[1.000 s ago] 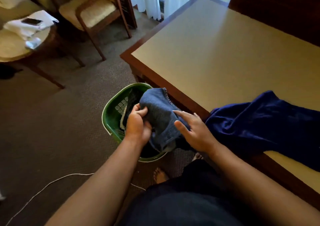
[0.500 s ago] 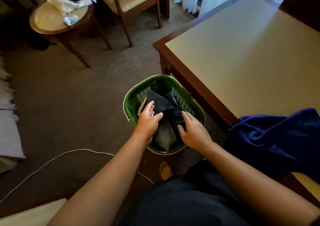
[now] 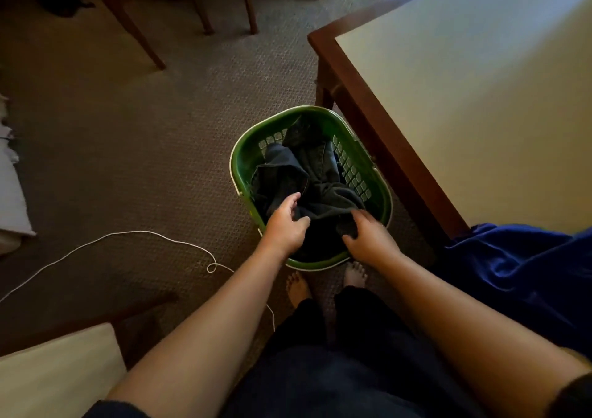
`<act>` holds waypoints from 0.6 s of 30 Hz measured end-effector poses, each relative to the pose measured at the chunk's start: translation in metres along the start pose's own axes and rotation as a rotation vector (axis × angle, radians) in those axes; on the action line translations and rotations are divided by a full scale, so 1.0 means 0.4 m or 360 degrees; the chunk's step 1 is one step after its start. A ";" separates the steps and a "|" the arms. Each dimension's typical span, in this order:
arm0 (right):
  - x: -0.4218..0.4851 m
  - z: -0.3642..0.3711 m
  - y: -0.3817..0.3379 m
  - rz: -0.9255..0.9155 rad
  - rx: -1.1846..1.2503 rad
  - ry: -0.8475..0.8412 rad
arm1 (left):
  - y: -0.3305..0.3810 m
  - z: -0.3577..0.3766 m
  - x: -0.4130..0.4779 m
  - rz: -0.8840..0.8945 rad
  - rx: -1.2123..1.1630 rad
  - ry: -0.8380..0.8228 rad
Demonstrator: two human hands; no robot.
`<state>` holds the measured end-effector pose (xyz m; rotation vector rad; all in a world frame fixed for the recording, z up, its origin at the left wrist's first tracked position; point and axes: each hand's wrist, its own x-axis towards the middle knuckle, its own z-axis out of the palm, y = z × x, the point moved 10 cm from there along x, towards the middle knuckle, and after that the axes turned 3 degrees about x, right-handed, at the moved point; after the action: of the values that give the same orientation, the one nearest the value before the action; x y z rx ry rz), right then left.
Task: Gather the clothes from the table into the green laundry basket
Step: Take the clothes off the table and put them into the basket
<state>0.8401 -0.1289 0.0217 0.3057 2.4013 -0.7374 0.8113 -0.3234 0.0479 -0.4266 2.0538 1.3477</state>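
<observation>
A white cord (image 3: 128,235) loops over the carpet (image 3: 128,135) far left of the left grip (image 3: 285,225), and a pale cushion (image 3: 57,369) sits at the near left corner. Between the cord and the basket (image 3: 243,161) there is only open carpet, so the room to move lies on that side.

The one green basket stands on the floor under both grips. It is oval, with its long axis running away from the person, alongside the tabletop's dark edge. One pair of jeans (image 3: 307,177) lies crumpled inside along that axis, with a black piece at the far end.

The left grip hovers over the near left rim, fingers loosely spread, forefinger touching the denim and holding nothing. The right grip (image 3: 371,238) is at the near right rim, fingers bent down onto a dark fold with the thumb below it. I cannot tell whether it pinches the fold. Two bare feet (image 3: 298,286) stand just behind the basket.

Right of the right grip, the basket's rim comes close to the tabletop (image 3: 480,113) edge and leg, leaving a narrow gap. One blue garment (image 3: 519,273) hangs over the tabletop's near edge, well apart from the basket.
</observation>
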 end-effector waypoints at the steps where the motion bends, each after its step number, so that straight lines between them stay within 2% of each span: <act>1: 0.019 0.018 0.034 0.0082 0.0011 -0.0059 | -0.020 0.014 0.012 -0.0039 0.0028 -0.0029; 4: 0.053 0.079 0.140 0.0308 0.0158 -0.0203 | -0.080 0.065 0.029 -0.0148 0.0093 -0.0094; 7: 0.060 0.114 0.218 0.0419 0.0378 -0.0051 | -0.123 0.110 0.036 -0.0194 0.0125 -0.0150; 11: 0.050 0.145 0.312 0.0801 0.0574 0.0050 | -0.161 0.133 0.030 -0.0255 0.0109 -0.0163; 16: 0.049 0.146 0.306 0.0896 0.0550 0.0026 | -0.184 0.122 0.030 -0.0277 0.0065 -0.0123; 18: 0.050 0.137 0.272 0.0941 0.0519 -0.0061 | -0.177 0.106 0.032 -0.0258 0.0031 -0.0084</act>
<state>0.8915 -0.0705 -0.0741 1.0661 1.9827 -0.8283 0.8569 -0.3140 -0.0213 -0.5314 1.9431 1.2286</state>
